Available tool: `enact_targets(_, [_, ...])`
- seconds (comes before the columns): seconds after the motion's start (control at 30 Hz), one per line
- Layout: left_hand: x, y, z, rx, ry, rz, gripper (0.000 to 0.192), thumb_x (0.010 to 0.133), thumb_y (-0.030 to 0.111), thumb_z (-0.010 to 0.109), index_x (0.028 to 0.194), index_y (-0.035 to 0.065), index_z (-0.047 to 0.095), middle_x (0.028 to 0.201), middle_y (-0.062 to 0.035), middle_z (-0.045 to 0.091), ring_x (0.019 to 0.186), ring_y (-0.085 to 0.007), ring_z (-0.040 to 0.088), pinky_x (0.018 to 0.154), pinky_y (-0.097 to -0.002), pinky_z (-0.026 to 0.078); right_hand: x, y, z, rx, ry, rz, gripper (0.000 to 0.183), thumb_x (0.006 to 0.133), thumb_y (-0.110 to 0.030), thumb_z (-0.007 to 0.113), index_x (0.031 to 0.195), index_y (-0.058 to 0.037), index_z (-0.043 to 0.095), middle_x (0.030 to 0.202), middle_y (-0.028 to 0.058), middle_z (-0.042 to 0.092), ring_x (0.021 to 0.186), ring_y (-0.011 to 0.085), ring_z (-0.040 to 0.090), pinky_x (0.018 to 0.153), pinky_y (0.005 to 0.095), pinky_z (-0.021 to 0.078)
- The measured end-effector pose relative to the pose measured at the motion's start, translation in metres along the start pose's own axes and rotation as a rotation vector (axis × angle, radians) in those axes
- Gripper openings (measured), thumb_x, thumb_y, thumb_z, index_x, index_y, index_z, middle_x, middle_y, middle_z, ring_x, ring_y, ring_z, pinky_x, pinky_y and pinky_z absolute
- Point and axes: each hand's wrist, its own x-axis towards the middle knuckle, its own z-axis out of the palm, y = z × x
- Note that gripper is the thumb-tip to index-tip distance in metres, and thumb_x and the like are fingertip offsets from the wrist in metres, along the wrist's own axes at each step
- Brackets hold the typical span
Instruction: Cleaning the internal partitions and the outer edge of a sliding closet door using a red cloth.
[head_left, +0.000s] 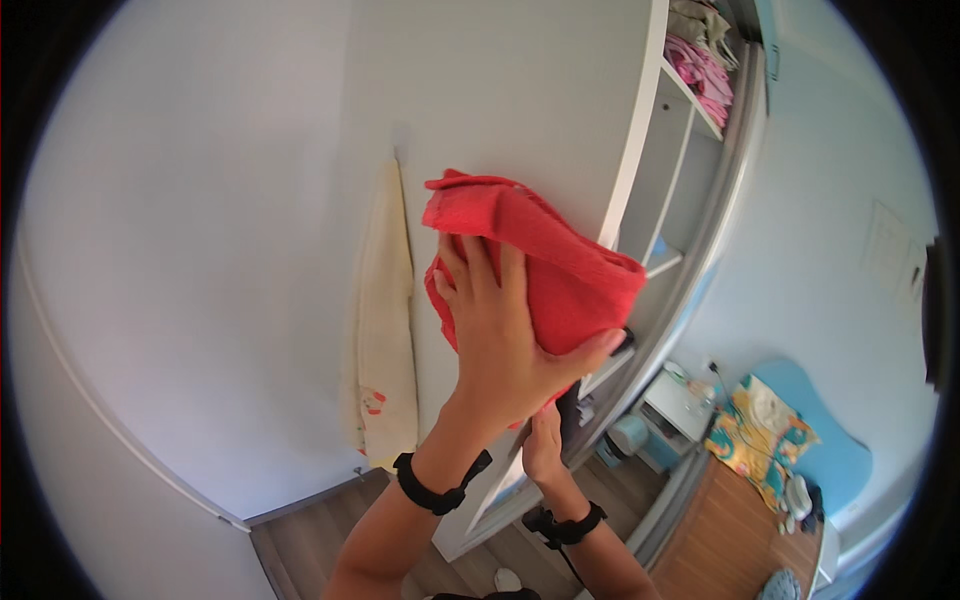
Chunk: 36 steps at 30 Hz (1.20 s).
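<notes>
A folded red cloth (570, 292) is held up before a pale panel. My left hand (495, 330) lies spread over its near face, its fingertips tucked under a fold and its thumb along the lower right edge. Lower down, my right hand (544, 446) is raised at the cloth's bottom edge; its fingers are partly hidden behind my left hand and the cloth, so its hold cannot be made out. Both wrists wear black straps. Left of the cloth, a cream towel (386, 315) with a small printed figure hangs against the panel.
An open-shelved wardrobe (679, 150) stands at the right, with pink clothing (701, 71) on an upper shelf. Beyond it are a white bedside table (679, 401) and a bed (735, 525) with a yellow patterned pillow (757, 435). A white wall (187, 225) bounds the left.
</notes>
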Motion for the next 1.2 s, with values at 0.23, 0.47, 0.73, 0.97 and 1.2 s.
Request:
enact_targets(0.23, [-0.101, -0.054, 0.022, -0.042, -0.031, -0.461, 0.102, 0.075, 0.058, 0.068, 0.144, -0.0031, 0.025, 0.147, -0.0367, 0.021, 0.136, -0.0604, 0.011, 0.105, -0.0697, 0.011, -0.018, -0.02, 0.004, 0.057, -0.12, 0.13, 0.087, 0.095, -0.069, 0.014, 0.155, -0.0077, 0.0, 0.161, 0.0073, 0.013, 0.148, 0.0225, 0.013, 0.119, 0.0386, 0.0101])
enact_targets(0.47, [-0.121, -0.047, 0.02, -0.052, -0.126, -0.425, 0.101, 0.078, 0.063, 0.061, 0.145, -0.0031, 0.024, 0.149, -0.0367, 0.012, 0.135, -0.0637, 0.004, 0.104, -0.073, 0.008, -0.02, -0.04, 0.011, 0.26, -0.12, 0.222, 0.099, 0.087, -0.079, 0.008, 0.155, -0.0073, 0.001, 0.161, 0.008, 0.013, 0.148, 0.0242, 0.013, 0.12, 0.0395, 0.0094])
enact_targets(0.73, [-0.058, 0.014, 0.008, -0.059, -0.169, -0.257, 0.119, 0.073, 0.078, 0.056, 0.15, -0.0032, 0.016, 0.153, -0.0351, 0.005, 0.136, -0.0644, -0.003, 0.099, -0.0786, 0.007, -0.028, -0.04, 0.01, 0.342, -0.101, 0.201, 0.085, 0.096, -0.068, 0.015, 0.154, -0.0064, 0.008, 0.16, 0.0075, 0.017, 0.147, 0.0232, 0.017, 0.118, 0.039, 0.0153])
enact_targets(0.97, [0.032, 0.057, -0.007, -0.047, -0.185, -0.282, 0.108, 0.08, 0.072, 0.054, 0.151, -0.0009, 0.016, 0.154, -0.0331, 0.009, 0.135, -0.0649, 0.007, 0.103, -0.0736, 0.013, -0.025, -0.002, -0.017, 0.324, -0.235, 0.429, 0.096, 0.092, -0.073, 0.007, 0.153, 0.0003, -0.002, 0.162, 0.0117, 0.001, 0.149, 0.0207, -0.003, 0.119, 0.0352, -0.001])
enact_targets(1.2, [-0.01, 0.033, 0.012, -0.08, 0.022, -0.262, 0.096, 0.081, 0.027, 0.076, 0.151, 0.0001, 0.016, 0.154, -0.027, 0.019, 0.138, -0.0439, 0.027, 0.11, -0.0508, 0.026, -0.014, -0.015, -0.035, 0.298, -0.467, 0.259, 0.086, 0.097, -0.068, 0.015, 0.154, -0.0027, 0.013, 0.159, 0.0136, 0.017, 0.146, 0.027, 0.016, 0.118, 0.0402, 0.0141])
